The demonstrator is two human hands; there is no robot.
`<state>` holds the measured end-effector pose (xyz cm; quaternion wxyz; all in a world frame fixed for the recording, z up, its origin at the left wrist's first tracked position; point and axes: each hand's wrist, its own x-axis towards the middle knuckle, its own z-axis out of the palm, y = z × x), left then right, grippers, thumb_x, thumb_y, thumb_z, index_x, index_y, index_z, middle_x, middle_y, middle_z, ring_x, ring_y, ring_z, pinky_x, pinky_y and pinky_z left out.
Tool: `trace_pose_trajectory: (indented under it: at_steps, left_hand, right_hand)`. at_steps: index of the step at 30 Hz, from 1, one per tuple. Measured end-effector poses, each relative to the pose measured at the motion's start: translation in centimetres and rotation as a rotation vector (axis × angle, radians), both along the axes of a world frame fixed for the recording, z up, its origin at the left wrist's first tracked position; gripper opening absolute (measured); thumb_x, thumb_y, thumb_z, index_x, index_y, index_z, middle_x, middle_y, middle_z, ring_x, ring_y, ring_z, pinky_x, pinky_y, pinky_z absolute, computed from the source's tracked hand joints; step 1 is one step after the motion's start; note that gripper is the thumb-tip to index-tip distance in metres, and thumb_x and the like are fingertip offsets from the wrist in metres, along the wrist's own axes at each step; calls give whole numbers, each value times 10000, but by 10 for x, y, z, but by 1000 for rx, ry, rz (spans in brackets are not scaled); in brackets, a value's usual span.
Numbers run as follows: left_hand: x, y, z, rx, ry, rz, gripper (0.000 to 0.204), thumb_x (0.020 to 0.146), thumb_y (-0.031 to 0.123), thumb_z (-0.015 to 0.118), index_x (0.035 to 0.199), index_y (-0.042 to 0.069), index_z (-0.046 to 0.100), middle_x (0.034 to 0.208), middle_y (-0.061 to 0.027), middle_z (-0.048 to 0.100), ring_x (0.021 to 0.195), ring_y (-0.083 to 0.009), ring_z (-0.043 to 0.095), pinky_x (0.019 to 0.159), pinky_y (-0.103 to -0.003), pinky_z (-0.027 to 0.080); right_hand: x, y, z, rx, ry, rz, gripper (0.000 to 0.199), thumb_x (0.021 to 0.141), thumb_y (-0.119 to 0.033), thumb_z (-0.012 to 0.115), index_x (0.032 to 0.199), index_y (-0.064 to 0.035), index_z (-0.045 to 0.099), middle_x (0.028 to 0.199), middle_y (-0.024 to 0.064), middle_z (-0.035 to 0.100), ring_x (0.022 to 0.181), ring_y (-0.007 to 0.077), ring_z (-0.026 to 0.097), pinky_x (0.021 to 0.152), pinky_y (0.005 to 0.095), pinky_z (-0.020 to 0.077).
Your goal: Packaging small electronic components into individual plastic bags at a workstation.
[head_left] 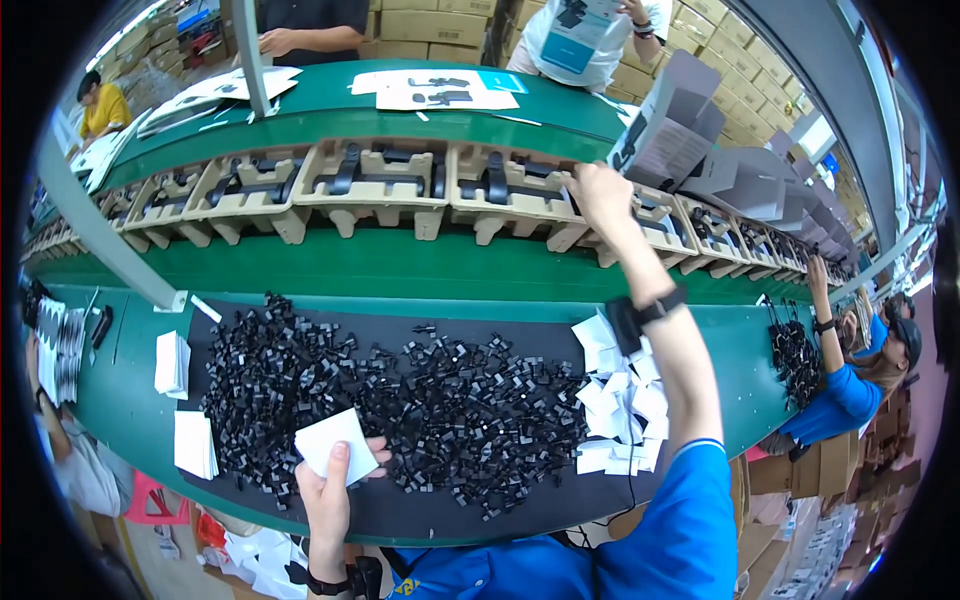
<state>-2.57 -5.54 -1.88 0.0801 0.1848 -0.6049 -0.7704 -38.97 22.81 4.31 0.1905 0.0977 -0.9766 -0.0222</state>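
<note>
My left hand (328, 505) holds a small stack of white square paper cards (335, 442), thumb on top and fingers underneath. It is above the near edge of a wide heap of small black plastic parts (480, 415). My right hand (602, 200) reaches far forward to a row of beige moulded pulp trays (465, 205). Its fingers are bent together over a tray's right end; whatever they pinch, if anything, is hidden. Black curved parts (497, 178) lie in the tray compartments.
White card stacks (172, 365) lie left of the heap, and loose white papers (600, 400) lie right. Open grey boxes (670, 130) stand behind the trays. A metal post (100, 225) rises at left. Co-workers sit at right (840, 400) and stand across the line.
</note>
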Motion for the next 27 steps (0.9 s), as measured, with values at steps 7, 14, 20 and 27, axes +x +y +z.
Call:
trace_pose_trajectory:
  at_steps: [7,14,20,27]
  left_hand:
    - [-12,31,-1,602,-51,-311,391,973,242,457,1246,-37,451,1180,-151,573,1060,-245,595,880,-370,512]
    - [8,66,6,374,74,-435,287,973,134,468,1202,-32,515,1117,-72,605,1037,-123,559,898,-268,445]
    - [22,76,12,341,126,-434,289,978,126,441,1212,-27,517,1100,-77,609,1022,-130,570,891,-275,458]
    - [37,75,22,161,107,-593,321,941,97,498,1240,-17,512,1046,-97,638,981,-148,602,818,-287,507]
  right_hand:
    - [255,-93,17,-108,-400,851,690,680,-280,759,1262,-26,486,1250,153,475,1124,350,444,899,430,448]
    - [300,-74,-1,-140,-46,932,714,639,-242,744,1261,2,492,1247,115,453,1092,273,454,922,409,439]
    - [323,-48,3,-51,249,1028,503,648,-189,788,1100,-29,636,1102,95,559,973,251,526,799,354,477]
    - [319,-26,36,-280,-164,1067,261,776,-160,711,1000,-33,673,908,69,626,697,193,621,543,301,496]
